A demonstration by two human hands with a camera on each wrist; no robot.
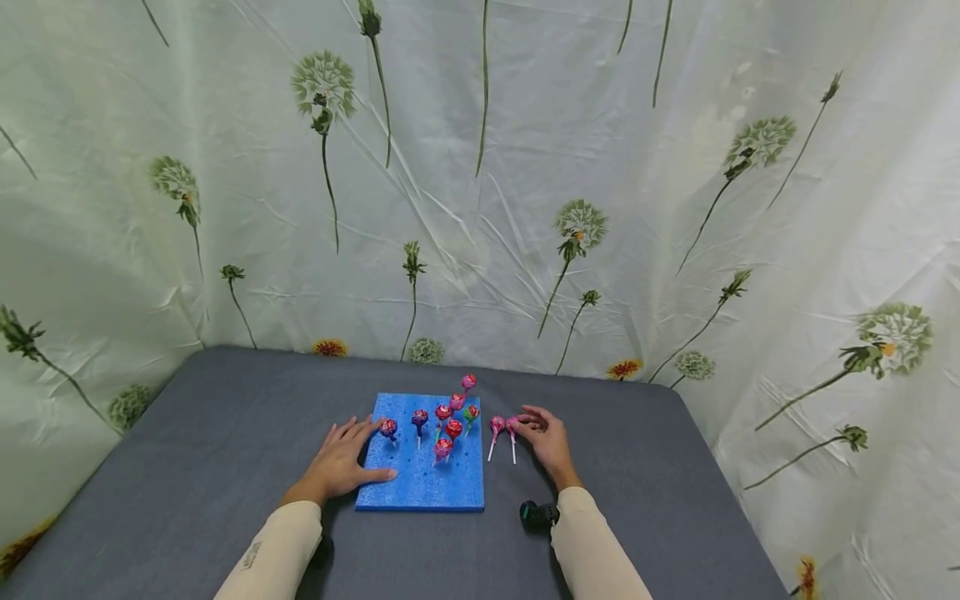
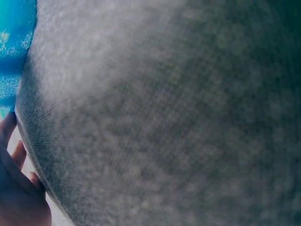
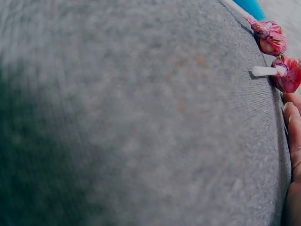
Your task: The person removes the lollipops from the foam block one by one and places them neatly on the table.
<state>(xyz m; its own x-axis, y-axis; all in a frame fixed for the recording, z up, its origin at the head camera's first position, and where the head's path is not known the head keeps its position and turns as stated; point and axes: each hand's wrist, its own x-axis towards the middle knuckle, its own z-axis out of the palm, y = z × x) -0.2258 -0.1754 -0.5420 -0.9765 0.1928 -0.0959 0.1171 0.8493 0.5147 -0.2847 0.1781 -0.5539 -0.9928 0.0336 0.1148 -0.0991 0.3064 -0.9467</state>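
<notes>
Several wrapped lollipops stand by their sticks in a blue foam board (image 1: 420,493), among them a purple one (image 1: 420,417), a red one (image 1: 453,428) and a green-and-red one (image 1: 471,413). My left hand (image 1: 339,460) rests spread on the board's left edge, fingertips beside the leftmost purple lollipop (image 1: 388,428). Right of the board, two pink lollipops lie on the table; my right hand (image 1: 549,440) has thumb and fingers at the head of the right one (image 1: 513,424), pinching it. The right wrist view shows that lollipop (image 3: 286,75) against the fingers (image 3: 294,115).
A grey cloth covers the table (image 1: 225,450). Beside my right wrist is a small black device (image 1: 537,516). The other loose pink lollipop (image 1: 497,424) lies just left of the pinched one. A floral curtain (image 1: 480,208) hangs behind the table.
</notes>
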